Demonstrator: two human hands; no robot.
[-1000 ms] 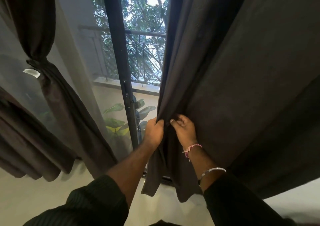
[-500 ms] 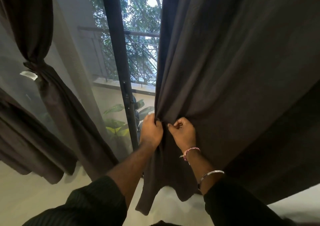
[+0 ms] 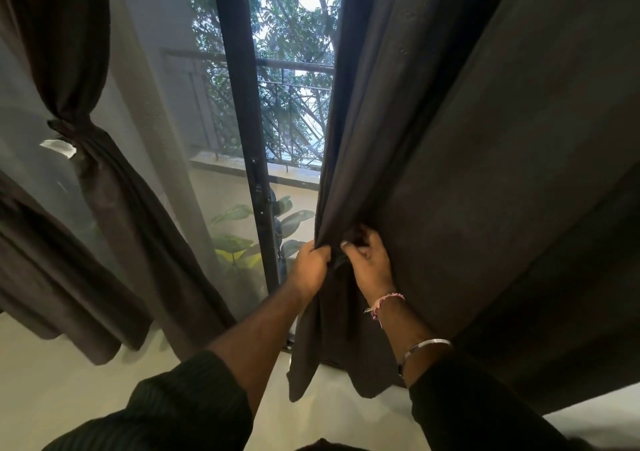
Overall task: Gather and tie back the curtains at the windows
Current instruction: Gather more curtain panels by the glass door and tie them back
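**Both hands bunch the right curtain**

Right of the window frame [image 3: 247,132], the dark curtain [image 3: 450,159] hangs loose. The left hand [image 3: 309,266] and right hand [image 3: 370,266], nearly touching, each clutch its gathered folds. Left of the frame, another curtain [image 3: 86,139] is already tied.

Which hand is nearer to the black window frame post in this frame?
Left. The left hand grips the dark curtain's leading edge just right of the window frame post; the right hand holds the fabric on the far side of the left hand.
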